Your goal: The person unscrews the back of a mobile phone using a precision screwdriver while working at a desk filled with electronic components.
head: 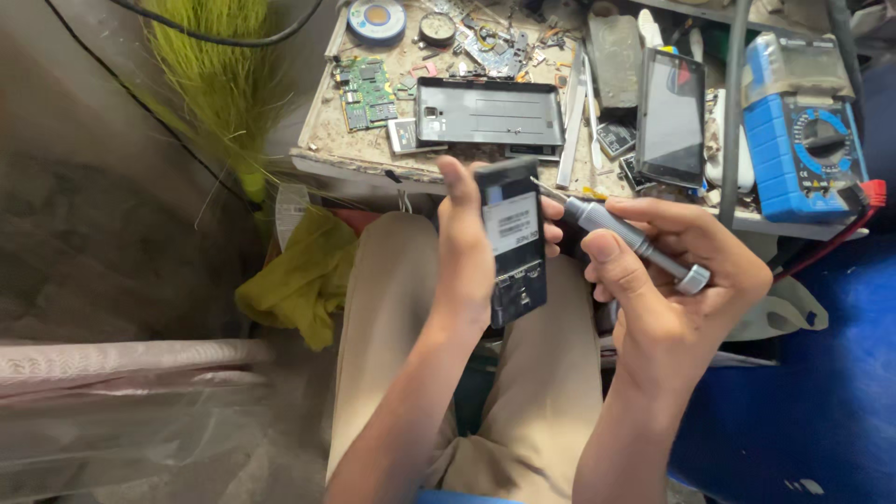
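Left hand (pixel 464 252) grips an opened phone (pixel 511 241); right hand (pixel 674 271) closes on a screwdriver (pixel 623 233), tip at the phone. Behind them is a cluttered bench (pixel 373 154) with a multimeter (pixel 803 131).

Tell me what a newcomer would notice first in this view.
First, the opened phone held upright in the left hand at the centre, with the tip of a metal screwdriver in the right hand at its upper edge. Next, the blue meter at the right end of the cluttered bench, and the green circuit board near its left end.
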